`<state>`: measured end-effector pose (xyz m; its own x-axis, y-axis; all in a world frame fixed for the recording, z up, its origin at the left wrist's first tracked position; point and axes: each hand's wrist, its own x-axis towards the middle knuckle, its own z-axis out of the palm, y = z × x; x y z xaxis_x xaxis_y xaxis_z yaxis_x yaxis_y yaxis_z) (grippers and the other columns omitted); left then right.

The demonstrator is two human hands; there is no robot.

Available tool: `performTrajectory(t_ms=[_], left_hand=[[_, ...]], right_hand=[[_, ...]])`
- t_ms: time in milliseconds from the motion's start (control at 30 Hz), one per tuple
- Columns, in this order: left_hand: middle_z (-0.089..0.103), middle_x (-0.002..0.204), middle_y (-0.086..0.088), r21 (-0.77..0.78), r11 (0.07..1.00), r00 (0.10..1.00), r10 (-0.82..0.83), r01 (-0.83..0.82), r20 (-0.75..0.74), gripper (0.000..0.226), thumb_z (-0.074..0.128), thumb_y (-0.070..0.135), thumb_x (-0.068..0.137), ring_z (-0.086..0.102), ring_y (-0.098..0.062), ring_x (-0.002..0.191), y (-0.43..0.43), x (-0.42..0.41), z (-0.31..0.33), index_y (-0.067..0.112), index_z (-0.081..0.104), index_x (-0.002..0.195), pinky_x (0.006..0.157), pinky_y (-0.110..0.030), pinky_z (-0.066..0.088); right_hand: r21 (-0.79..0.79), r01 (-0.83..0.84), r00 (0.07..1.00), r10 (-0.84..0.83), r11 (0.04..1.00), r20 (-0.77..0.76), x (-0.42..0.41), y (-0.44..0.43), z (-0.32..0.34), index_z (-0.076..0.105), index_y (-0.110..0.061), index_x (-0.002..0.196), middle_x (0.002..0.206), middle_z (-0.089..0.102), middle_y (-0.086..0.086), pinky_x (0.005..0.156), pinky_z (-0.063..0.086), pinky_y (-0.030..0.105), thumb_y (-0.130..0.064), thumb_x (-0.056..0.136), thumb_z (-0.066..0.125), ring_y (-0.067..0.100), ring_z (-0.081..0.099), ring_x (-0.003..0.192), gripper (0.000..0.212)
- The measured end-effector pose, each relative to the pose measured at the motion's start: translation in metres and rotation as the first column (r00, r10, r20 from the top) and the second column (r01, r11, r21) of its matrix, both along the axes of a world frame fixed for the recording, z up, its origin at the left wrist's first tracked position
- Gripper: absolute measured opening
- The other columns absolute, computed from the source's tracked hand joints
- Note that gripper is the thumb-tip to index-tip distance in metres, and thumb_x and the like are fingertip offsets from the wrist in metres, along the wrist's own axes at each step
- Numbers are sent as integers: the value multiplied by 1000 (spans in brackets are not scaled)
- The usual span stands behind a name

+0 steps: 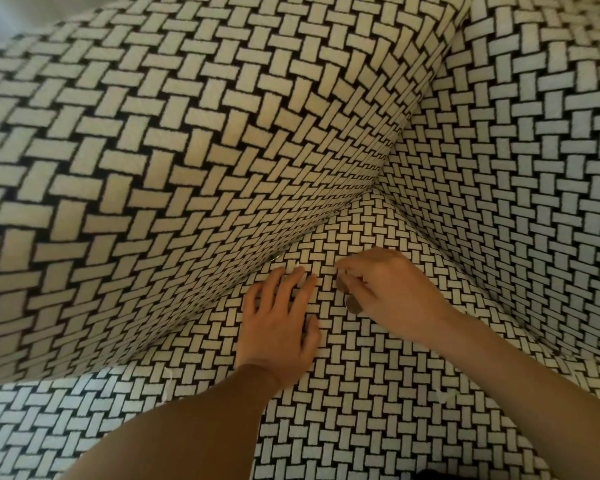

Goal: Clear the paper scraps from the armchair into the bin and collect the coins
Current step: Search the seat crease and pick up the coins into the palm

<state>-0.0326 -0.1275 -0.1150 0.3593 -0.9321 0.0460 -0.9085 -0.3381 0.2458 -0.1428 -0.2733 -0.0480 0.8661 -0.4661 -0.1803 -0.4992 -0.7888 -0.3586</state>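
Black-and-white basket-weave upholstery all over the armchair [194, 140]: cream-white rectangular blocks on a black ground, warmer and yellowish on the near arm at left, cooler and bluish-white on the back at right and on the seat. Dull silver-grey on the coins [353, 304]. Tiny white flecks of paper scraps [168, 384] against the seat pattern.

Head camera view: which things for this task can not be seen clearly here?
- Bin: outside the head view.
- Coins in the right hand: its fingers cover most, so no count.
- Crease beside the left hand: a glint, too small to name.
- Paper scraps: white specks blend with the seat pattern.
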Motion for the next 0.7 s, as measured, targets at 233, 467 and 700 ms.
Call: performTrajectory(t_ms=[233, 467, 700], left_hand=[[47, 134, -1, 20, 1000, 1000, -3, 3, 4, 52, 37, 38, 83, 35, -23, 126, 0, 0, 1, 19, 44, 130, 103, -41, 24], [47, 134, -2, 15, 1000, 1000, 1, -1, 9, 51, 37, 38, 83, 35, -23, 126, -1, 0, -1, 19, 43, 130, 103, -42, 24], [47, 134, -2, 7, 1000, 1000, 5, -6, 18, 52, 38, 38, 83, 35, -23, 126, 0, 0, -1, 19, 43, 130, 103, -41, 24]], right_hand=[[-65, 59, 991, -66, 996, -112, 36, -24, -19, 23, -11, 149, 156, 18, 9, 118, 14, 41, -35, 100, 34, 22, 16, 144, 55], [-166, 51, 974, -86, 985, -211, 44, -20, -28, 19, -12, 149, 156, 19, 4, 117, 11, 40, -44, 100, 21, 19, 18, 143, 59], [-273, 12, 925, -114, 962, -364, 72, -26, -21, 32, -11, 144, 148, 33, 4, 112, 16, 41, -48, 99, 15, 20, 21, 139, 60]])
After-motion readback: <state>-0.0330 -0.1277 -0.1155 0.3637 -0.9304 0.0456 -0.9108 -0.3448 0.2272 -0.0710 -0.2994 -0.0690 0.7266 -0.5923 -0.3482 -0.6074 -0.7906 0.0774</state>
